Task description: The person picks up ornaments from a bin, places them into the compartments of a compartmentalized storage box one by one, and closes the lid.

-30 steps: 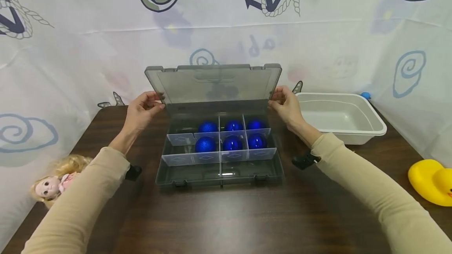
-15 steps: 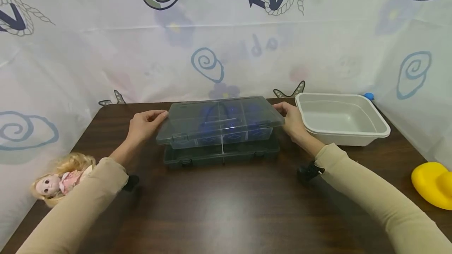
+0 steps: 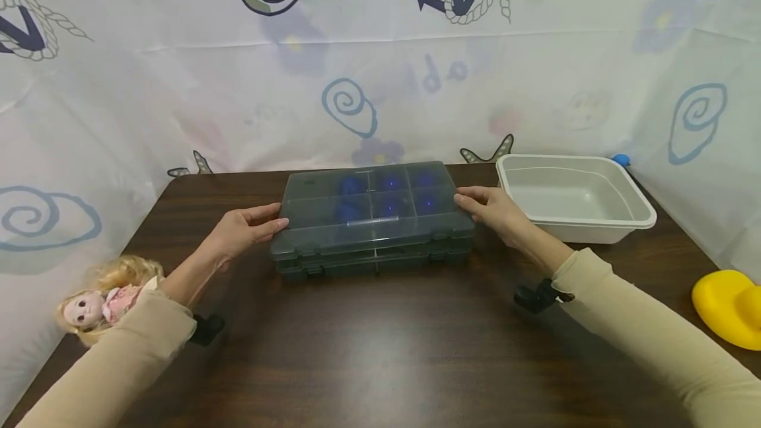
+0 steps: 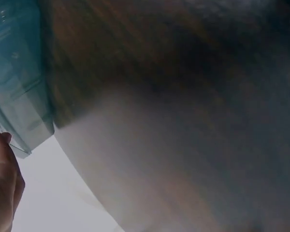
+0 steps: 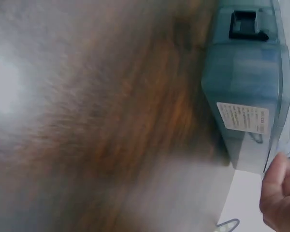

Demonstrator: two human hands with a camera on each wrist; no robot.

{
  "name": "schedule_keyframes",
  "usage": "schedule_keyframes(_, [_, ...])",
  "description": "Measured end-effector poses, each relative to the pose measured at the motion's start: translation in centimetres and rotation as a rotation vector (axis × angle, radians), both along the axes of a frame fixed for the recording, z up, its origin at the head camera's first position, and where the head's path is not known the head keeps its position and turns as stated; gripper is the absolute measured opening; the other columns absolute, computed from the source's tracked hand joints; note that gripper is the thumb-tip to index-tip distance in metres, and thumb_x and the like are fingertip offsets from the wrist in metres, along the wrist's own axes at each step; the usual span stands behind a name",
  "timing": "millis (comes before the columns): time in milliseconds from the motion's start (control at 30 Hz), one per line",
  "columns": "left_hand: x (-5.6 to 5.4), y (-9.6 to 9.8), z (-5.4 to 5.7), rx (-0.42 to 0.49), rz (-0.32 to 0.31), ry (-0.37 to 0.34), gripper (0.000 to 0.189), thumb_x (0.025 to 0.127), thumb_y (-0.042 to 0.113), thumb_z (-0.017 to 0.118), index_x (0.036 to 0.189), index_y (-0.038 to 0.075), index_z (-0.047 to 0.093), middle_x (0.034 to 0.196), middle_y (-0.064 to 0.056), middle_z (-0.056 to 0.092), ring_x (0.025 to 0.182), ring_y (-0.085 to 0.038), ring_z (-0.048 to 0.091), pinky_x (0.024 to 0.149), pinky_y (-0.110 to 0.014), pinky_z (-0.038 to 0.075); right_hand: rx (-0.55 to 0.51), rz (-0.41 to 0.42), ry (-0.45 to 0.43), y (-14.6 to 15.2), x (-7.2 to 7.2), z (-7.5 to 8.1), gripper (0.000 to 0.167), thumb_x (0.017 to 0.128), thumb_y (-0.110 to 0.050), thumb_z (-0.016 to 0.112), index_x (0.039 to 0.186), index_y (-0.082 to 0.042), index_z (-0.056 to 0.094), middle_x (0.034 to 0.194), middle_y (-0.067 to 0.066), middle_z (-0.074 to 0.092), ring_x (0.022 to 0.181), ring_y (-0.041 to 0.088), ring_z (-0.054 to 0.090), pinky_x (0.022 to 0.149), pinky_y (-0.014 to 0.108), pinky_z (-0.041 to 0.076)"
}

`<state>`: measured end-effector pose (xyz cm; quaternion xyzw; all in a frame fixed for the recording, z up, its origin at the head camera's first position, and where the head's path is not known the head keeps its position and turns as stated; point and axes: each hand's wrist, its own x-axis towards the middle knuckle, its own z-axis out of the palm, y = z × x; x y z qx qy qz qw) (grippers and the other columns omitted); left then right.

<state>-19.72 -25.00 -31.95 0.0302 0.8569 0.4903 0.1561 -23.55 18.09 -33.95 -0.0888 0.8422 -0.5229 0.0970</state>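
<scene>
A grey see-through divided box [image 3: 416,257] lies on the dark wooden table [image 3: 380,349], its hinged lid [image 3: 315,236] lowered, the front edge close over the base. Several shiny blue balls [image 3: 391,206] show through the lid in the back compartments. At the lid's left edge, my left hand [image 3: 240,233] pinches it, thumb on the top. My right hand [image 3: 492,211] pinches the right edge between thumb and fingers. The right wrist view shows a white label [image 5: 244,118] and a black latch [image 5: 247,26] on the box.
A white plastic basin [image 3: 573,222] stands to the right of the box, with a small blue thing [image 3: 621,160] behind its rim. A blond doll [image 3: 109,302] lies at the left, by my sleeve. A yellow rubber duck [image 3: 728,309] sits at the right edge.
The lid has swung from upright down over the blue balls, its front edge dropping toward the base. Both hands moved down with it, then nearer along its sides.
</scene>
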Motion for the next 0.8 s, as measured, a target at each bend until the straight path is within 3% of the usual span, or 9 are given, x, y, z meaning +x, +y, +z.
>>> schedule_keyframes(133, [0.2,0.1,-0.5,-0.018,0.004,0.007,0.072,0.092,0.034,0.061,0.149,0.008,0.025,0.152,-0.022,0.024,0.137,-0.041,0.028,0.108,-0.053,0.031,0.067,0.069,-0.016,0.1,1.0,0.1,0.058,0.095,-0.021,0.058,0.142,0.005,0.036,0.14,0.025,0.044,0.122,0.037,0.047,0.101,0.048,0.042])
schedule_keyframes(333, [0.2,0.1,-1.1,-0.055,-0.024,0.035,0.077,0.09,0.036,0.063,0.15,0.011,0.023,0.153,-0.021,0.021,0.138,-0.042,0.024,0.107,-0.056,0.031,0.114,0.069,0.032,0.2,2.2,-0.1,0.06,0.093,-0.021,0.061,0.142,0.004,0.037,0.135,0.024,0.049,0.119,0.034,0.05,0.098,0.048,0.044])
schedule_keyframes(500, [0.3,0.1,-1.4,-0.084,-0.06,0.073,0.08,0.089,0.035,0.064,0.15,0.009,0.021,0.153,-0.022,0.022,0.136,-0.041,0.03,0.105,-0.054,0.035,0.162,0.087,0.143,0.2,2.8,-1.0,0.06,0.092,-0.02,0.062,0.14,0.006,0.039,0.138,0.024,0.046,0.113,0.035,0.055,0.093,0.048,0.047])
schedule_keyframes(633, [0.3,0.2,-1.4,-0.114,-0.081,0.105,0.079,0.09,0.035,0.063,0.15,0.005,0.02,0.152,-0.023,0.023,0.136,-0.04,0.03,0.105,-0.052,0.036,0.196,0.061,0.228,0.1,3.1,-1.5,0.058,0.092,-0.019,0.063,0.138,0.008,0.04,0.128,0.027,0.053,0.107,0.036,0.057,0.09,0.049,0.049])
schedule_keyframes(700, [0.3,0.5,-1.0,-0.205,-0.098,0.168,0.08,0.09,0.035,0.063,0.149,0.003,0.02,0.15,-0.025,0.026,0.132,-0.041,0.037,0.102,-0.053,0.039,0.199,0.042,0.237,0.0,3.3,-1.6,0.058,0.092,-0.02,0.062,0.138,0.007,0.041,0.119,0.027,0.057,0.104,0.036,0.058,0.088,0.047,0.05])
schedule_keyframes(800, [0.4,2.3,-0.3,-0.374,-0.118,0.379,0.077,0.088,0.031,0.067,0.146,0.0,0.029,0.145,-0.027,0.035,0.115,-0.041,0.051,0.093,-0.053,0.044,0.173,0.025,0.219,0.0,3.5,-1.8,0.057,0.092,-0.02,0.062,0.138,0.007,0.041,0.111,0.023,0.059,0.102,0.034,0.059,0.083,0.038,0.052])
